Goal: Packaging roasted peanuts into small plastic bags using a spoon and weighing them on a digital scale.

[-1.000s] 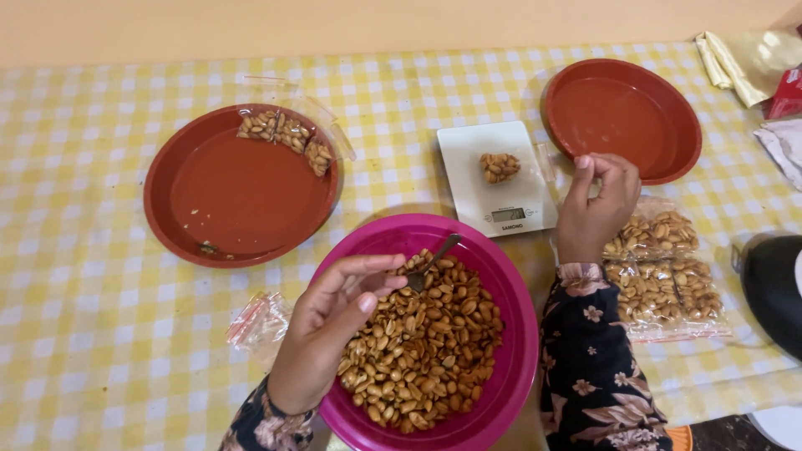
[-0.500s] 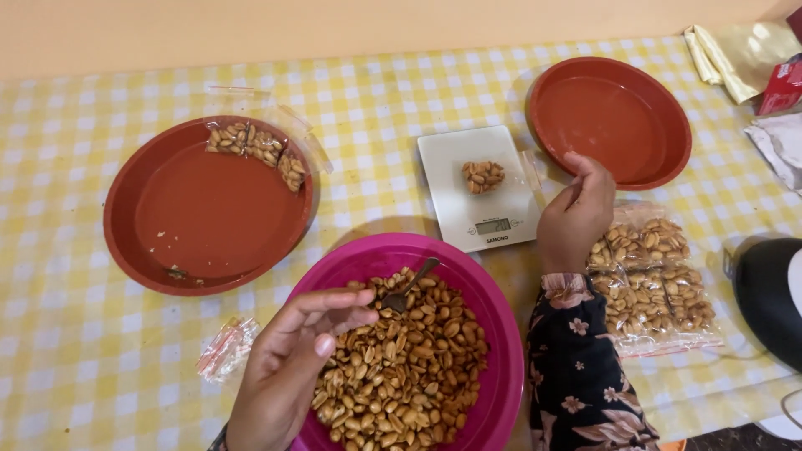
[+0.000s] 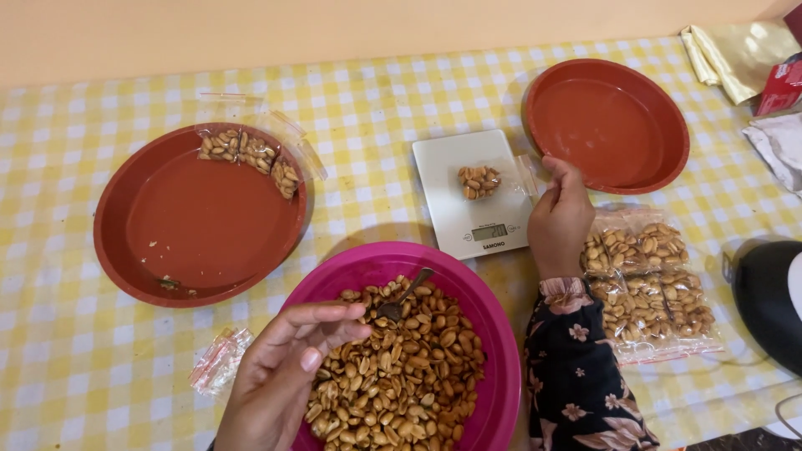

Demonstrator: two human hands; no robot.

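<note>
My left hand point(image 3: 280, 367) holds a small spoon point(image 3: 403, 298) whose bowl dips into the peanuts point(image 3: 401, 367) filling a pink bowl point(image 3: 493, 334) at the near edge. My right hand point(image 3: 558, 219) pinches the edge of a clear plastic bag point(image 3: 525, 173) lying on a white kitchen scale point(image 3: 443, 205); a small heap of peanuts point(image 3: 479, 181) sits in that bag on the scale. The right arm wears a dark floral sleeve point(image 3: 576, 367).
A large red tray point(image 3: 200, 225) at left holds filled peanut bags point(image 3: 246, 154) on its far rim. An empty red tray point(image 3: 610, 121) sits at far right. Filled peanut bags point(image 3: 647, 280) lie right of my wrist. Empty small bags point(image 3: 219, 359), gold wrappers point(image 3: 735, 50), a dark object point(image 3: 769, 301).
My left hand has drawn back toward me, lowering the spoon into the peanuts. My right hand stays at the bag on the scale. The view shifted slightly right and down.
</note>
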